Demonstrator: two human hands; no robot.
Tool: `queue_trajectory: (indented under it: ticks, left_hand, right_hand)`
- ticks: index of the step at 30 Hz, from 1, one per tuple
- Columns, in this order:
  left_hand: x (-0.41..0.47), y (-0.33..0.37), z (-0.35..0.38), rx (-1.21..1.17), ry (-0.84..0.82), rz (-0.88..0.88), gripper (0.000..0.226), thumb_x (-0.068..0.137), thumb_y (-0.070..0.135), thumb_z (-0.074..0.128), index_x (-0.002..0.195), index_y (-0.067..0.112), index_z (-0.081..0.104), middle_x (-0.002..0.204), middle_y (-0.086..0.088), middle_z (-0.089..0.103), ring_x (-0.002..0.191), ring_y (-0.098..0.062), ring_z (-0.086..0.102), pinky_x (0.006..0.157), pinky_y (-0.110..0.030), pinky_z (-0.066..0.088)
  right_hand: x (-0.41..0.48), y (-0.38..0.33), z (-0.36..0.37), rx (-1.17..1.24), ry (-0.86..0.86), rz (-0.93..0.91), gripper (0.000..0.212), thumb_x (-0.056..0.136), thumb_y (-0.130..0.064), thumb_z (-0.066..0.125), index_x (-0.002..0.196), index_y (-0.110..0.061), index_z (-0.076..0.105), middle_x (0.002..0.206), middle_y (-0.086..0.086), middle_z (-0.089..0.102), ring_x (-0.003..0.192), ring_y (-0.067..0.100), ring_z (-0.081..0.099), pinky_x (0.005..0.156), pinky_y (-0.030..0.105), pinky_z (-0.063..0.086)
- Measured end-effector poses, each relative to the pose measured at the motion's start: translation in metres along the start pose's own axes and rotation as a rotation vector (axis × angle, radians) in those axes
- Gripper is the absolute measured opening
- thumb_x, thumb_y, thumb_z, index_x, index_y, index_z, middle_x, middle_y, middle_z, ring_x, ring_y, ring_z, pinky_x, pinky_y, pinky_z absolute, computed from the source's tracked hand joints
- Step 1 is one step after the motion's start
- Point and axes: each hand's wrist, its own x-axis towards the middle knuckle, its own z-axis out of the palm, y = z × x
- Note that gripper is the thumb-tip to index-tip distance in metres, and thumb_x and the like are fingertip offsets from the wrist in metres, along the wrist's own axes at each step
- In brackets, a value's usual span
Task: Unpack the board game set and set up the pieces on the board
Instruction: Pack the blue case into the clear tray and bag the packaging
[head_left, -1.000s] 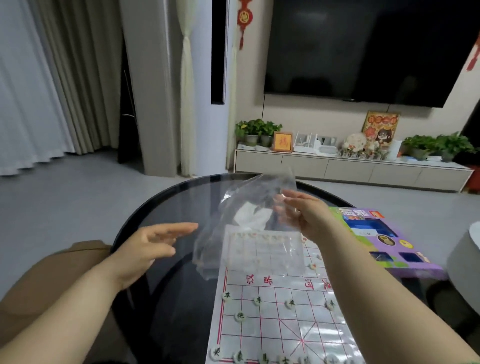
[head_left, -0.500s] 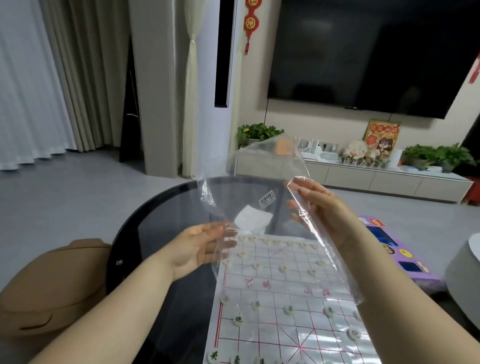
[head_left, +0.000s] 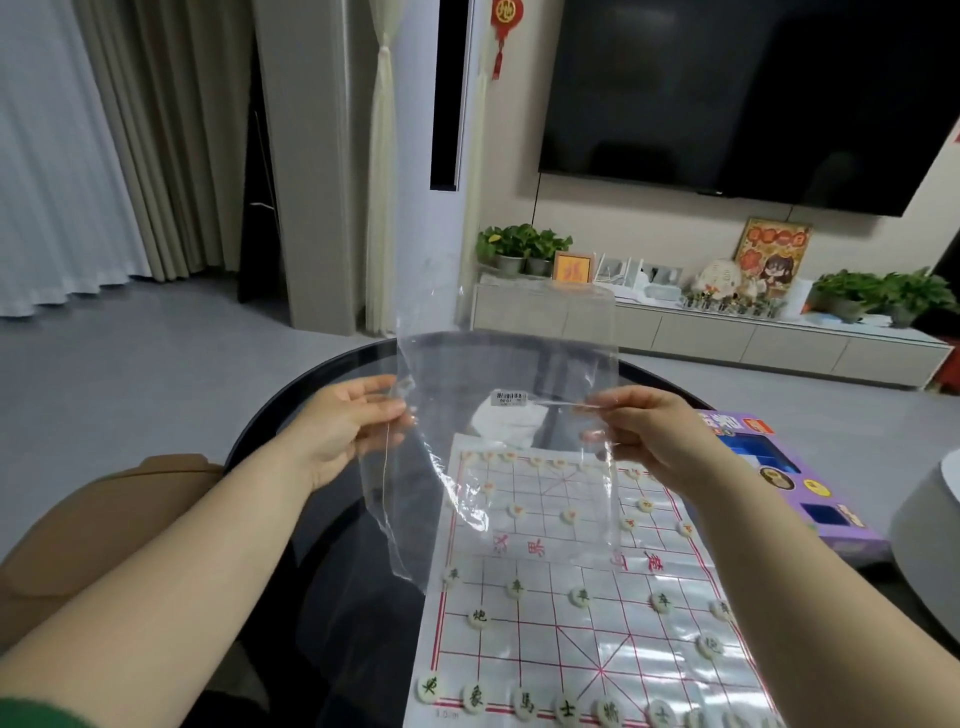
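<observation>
A clear plastic bag (head_left: 506, 364) with a small barcode sticker is stretched flat in the air above the table. My left hand (head_left: 348, 421) pinches its left edge and my right hand (head_left: 639, 426) pinches its right edge. Below it lies a white Chinese chess board sheet (head_left: 587, 582) with red grid lines. Round pale pieces (head_left: 478, 617) with green characters stand on the near rows, and pieces with red characters stand on the far rows. A crumpled white paper (head_left: 511, 421) lies beyond the board, seen through the bag.
The board lies on a round dark glass table (head_left: 322, 519). A purple game box (head_left: 779, 478) sits at the table's right edge. A tan seat (head_left: 93, 519) is at the left, a pale round stool (head_left: 930, 530) at the right, a TV cabinet behind.
My left hand has come in from the open and taken hold of the bag's left edge. The bag went from crumpled to spread flat between both hands.
</observation>
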Motion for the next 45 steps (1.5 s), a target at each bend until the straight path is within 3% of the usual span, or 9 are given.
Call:
queue_trajectory:
  ticks: [11,15,18,22,29,33,38,41,45]
  left_hand:
    - [-0.008,0.005,-0.01,-0.145,-0.106,0.006,0.023,0.091,0.002,0.039,0.083,0.011,0.058,0.079,-0.004,0.069,0.065,-0.012,0.069,0.054,-0.024,0.056]
    - [-0.002,0.011,-0.012,-0.26,-0.207,-0.063,0.039,0.093,0.039,0.029,0.092,0.012,0.058,0.091,-0.007,0.071,0.077,-0.024,0.07,0.059,-0.037,0.057]
    - [0.001,0.017,-0.012,0.008,-0.363,-0.134,0.074,0.065,0.073,0.047,0.105,0.013,0.059,0.101,-0.009,0.07,0.084,-0.027,0.069,0.061,-0.037,0.058]
    - [0.001,0.022,-0.013,0.282,-0.532,-0.174,0.101,0.029,0.075,0.073,0.109,0.015,0.062,0.109,-0.008,0.068,0.093,-0.024,0.067,0.069,-0.031,0.055]
    - [-0.011,0.031,-0.003,0.627,-0.72,-0.185,0.068,0.048,0.064,0.076,0.105,0.029,0.065,0.108,0.007,0.068,0.103,-0.015,0.063,0.088,-0.032,0.051]
    - [-0.016,0.022,0.02,0.886,-0.67,-0.156,0.01,0.081,0.033,0.064,0.088,0.028,0.069,0.089,0.009,0.073,0.091,-0.009,0.066,0.101,-0.04,0.042]
    - [-0.021,0.001,0.023,0.474,-0.464,-0.141,0.014,0.086,0.01,0.053,0.09,0.006,0.066,0.066,0.002,0.071,0.059,-0.007,0.065,0.059,-0.021,0.052]
    - [-0.019,-0.012,0.02,0.051,-0.206,-0.085,0.022,0.087,0.003,0.048,0.079,0.01,0.068,0.064,0.0,0.071,0.06,-0.008,0.067,0.058,-0.021,0.056]
    - [-0.025,-0.024,0.029,-0.107,-0.117,-0.063,0.021,0.088,0.002,0.047,0.081,0.01,0.065,0.064,0.001,0.071,0.059,-0.006,0.067,0.054,-0.019,0.055]
  right_hand:
    - [0.003,0.0,0.006,0.217,0.013,-0.044,0.05,0.087,0.013,0.035,0.05,-0.007,0.062,0.063,0.008,0.068,0.051,0.009,0.065,0.046,0.018,0.052]
    - [0.001,-0.001,0.009,0.181,0.013,-0.104,0.065,0.085,0.02,0.03,0.035,-0.012,0.058,0.063,0.0,0.072,0.056,0.009,0.067,0.05,0.019,0.055]
    - [0.002,-0.002,0.014,0.124,0.003,-0.125,0.065,0.086,0.018,0.032,0.036,-0.012,0.06,0.061,-0.002,0.071,0.055,0.007,0.066,0.049,0.016,0.051]
    - [0.003,-0.006,0.019,0.059,-0.006,-0.162,0.063,0.086,0.018,0.036,0.039,-0.013,0.063,0.062,-0.003,0.071,0.054,0.007,0.065,0.046,0.016,0.051]
    - [0.001,-0.009,0.026,0.073,-0.016,-0.183,0.059,0.087,0.015,0.039,0.044,-0.015,0.066,0.06,-0.006,0.071,0.05,0.004,0.063,0.043,0.012,0.046]
    - [0.0,-0.012,0.033,0.052,0.006,-0.192,0.032,0.088,0.013,0.041,0.069,-0.005,0.059,0.058,-0.006,0.07,0.047,0.003,0.062,0.045,0.012,0.048]
    - [-0.003,-0.008,0.023,0.081,0.032,-0.112,0.033,0.096,-0.027,0.039,0.114,-0.004,0.054,0.089,0.004,0.066,0.056,0.007,0.066,0.051,0.02,0.054]
    - [-0.005,0.005,0.011,0.283,-0.068,0.027,0.057,0.091,-0.053,0.023,0.118,-0.008,0.048,0.085,0.003,0.072,0.062,0.014,0.068,0.059,0.026,0.058]
    - [-0.011,0.029,0.029,0.105,-0.24,0.099,0.055,0.081,-0.057,0.043,0.12,-0.018,0.045,0.102,0.001,0.068,0.089,0.017,0.066,0.082,0.032,0.051]
